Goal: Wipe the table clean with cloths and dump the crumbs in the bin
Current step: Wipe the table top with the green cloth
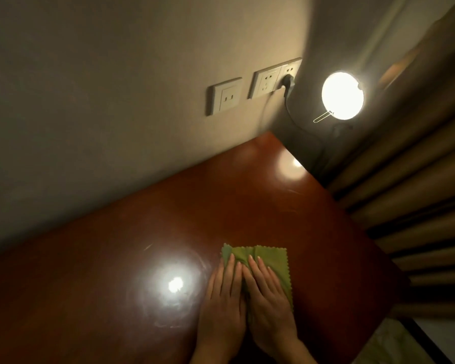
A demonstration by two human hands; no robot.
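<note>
Green cloth [267,261] with zigzag-cut edges lies flat on the reddish-brown table [116,258], lower centre-right of the frame, and both hands are on it. Left hand [225,306] is spread flat, palm down, fingers straight and close together, fingertips on the cloth's bunched left corner. Right hand [269,298] presses flat beside it, touching it, fingers extended over the cloth's middle; neither hand grips anything. Left of the hands, a bright glare spot [175,284] shines on the tabletop. Farther up, wall sockets [258,85] sit in a row, one with a plug [287,81] and cable. At upper right, a round lamp [342,95] glows, curtain folds [405,193] below it.
</note>
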